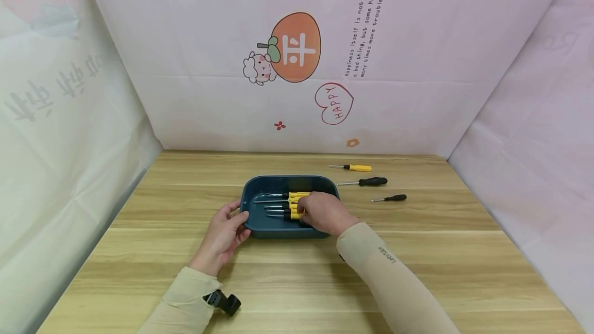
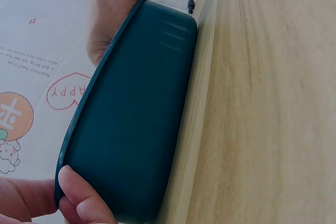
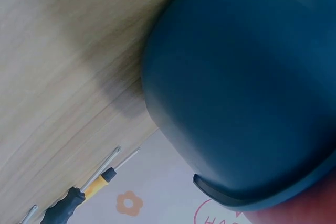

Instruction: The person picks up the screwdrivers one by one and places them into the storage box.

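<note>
On the tabletop [image 1: 287,293], left hand [image 1: 224,235] grasps the tray [image 1: 287,233]; inside, screwdrivers [image 1: 286,214] point left, handles [image 1: 296,216] at right hand [image 1: 327,214], whose grip I can't tell.

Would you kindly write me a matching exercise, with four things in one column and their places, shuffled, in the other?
Things
1. Left hand
2. Yellow screwdriver outside the tray
3. Right hand
4. Smaller black screwdriver

Places
A. On the table, farthest right
B. Over the yellow handles inside the dark blue tray
C. At the tray's left end, gripping it
D. On the table, farthest back

Pairs: 1-C, 2-D, 3-B, 4-A
</note>
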{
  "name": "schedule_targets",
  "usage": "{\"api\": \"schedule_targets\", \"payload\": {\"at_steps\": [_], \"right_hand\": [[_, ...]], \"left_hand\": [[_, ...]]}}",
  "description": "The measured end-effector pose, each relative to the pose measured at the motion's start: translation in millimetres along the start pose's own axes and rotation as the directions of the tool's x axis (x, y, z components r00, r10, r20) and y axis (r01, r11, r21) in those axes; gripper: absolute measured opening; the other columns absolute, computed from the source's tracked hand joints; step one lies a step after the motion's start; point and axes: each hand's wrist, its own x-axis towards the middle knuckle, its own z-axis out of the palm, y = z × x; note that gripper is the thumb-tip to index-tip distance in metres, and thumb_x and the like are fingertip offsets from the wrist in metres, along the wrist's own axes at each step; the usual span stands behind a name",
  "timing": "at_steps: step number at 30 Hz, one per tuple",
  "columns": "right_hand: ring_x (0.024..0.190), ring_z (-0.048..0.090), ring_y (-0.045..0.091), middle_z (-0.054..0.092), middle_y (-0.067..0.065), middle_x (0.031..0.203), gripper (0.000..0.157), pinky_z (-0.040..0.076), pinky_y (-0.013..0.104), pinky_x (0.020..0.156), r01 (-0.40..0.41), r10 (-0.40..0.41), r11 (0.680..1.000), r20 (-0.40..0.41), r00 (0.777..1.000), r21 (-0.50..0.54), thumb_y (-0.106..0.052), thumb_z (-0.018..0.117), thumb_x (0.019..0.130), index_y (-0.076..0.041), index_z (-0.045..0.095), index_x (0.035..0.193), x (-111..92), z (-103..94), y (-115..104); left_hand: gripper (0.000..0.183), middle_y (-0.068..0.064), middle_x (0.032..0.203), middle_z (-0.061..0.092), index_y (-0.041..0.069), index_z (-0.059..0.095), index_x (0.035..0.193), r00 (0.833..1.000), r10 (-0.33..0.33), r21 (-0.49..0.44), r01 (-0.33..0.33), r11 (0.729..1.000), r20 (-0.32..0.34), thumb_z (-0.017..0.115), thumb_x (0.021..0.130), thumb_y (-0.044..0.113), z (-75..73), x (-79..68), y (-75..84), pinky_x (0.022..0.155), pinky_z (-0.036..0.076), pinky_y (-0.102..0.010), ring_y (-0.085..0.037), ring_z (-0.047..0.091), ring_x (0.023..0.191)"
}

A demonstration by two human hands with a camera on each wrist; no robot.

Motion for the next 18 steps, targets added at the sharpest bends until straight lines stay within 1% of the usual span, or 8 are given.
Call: {"api": "schedule_targets", "payload": {"at_steps": [18], "right_hand": [[0.098, 0.064, 0.016, 0.075, -0.001, 0.112, 0.015, 0.055, 0.039, 0.103, -0.025, 0.025, 1.000, 0.011, 1.000, -0.002, -0.023, 0.076, 0.097, -0.019, 0.079, 0.112, 0.6, 0.6, -0.7]], "left_hand": [[0.048, -0.011, 0.108, 0.059, 0.010, 0.043, 0.154, 1.000, -0.005, 0.000, 0.005, 1.000, 0.003, 0.054, 0.108, 0.012, -0.2, 0.1, -0.1, 0.067, 0.057, -0.019, -0.010, 0.060, 0.076]]}}
